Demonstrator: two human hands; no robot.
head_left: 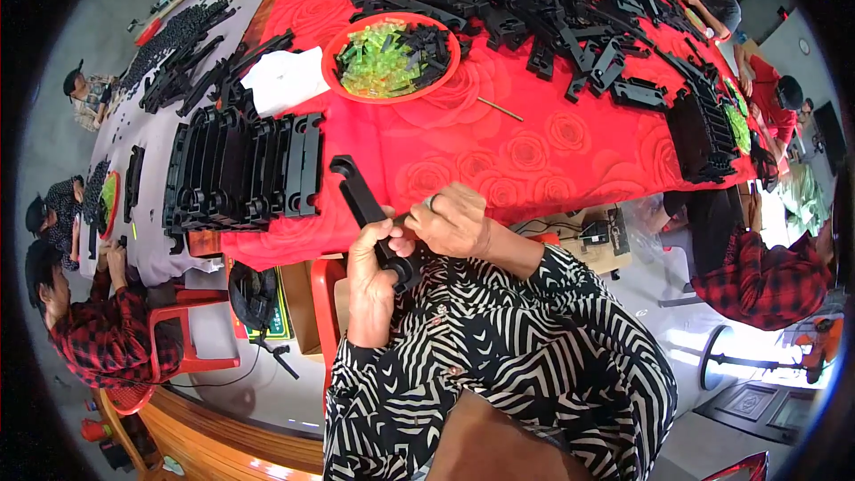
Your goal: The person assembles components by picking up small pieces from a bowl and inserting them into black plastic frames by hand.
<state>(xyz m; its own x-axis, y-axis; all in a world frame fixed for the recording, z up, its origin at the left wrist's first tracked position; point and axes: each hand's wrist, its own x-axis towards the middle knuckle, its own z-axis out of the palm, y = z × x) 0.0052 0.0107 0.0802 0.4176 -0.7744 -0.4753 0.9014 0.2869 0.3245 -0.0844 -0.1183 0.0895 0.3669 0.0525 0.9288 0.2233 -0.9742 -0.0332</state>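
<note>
A long black plastic bar (360, 197) with a hooked upper end is gripped in my left hand (368, 294), just past the table's near edge. It slants, with its lower end toward my lap. My right hand (452, 220), a ring on one finger, is closed with its fingertips against the bar's side; whatever they pinch is hidden. Beyond the hands, a red-orange bowl (392, 100) holds small translucent yellow-green pieces (370, 58) and small black pieces (427, 52). To the left stands a row of similar black bars (240, 169), packed side by side.
A red rose-patterned cloth (525, 160) covers the table. Loose black bars (534, 0) heap at its far side. A thin rod (500, 109) and white paper (285, 80) lie near the bowl. Another stack (704, 138) stands right. Co-workers sit left (102, 330) and right (757, 281).
</note>
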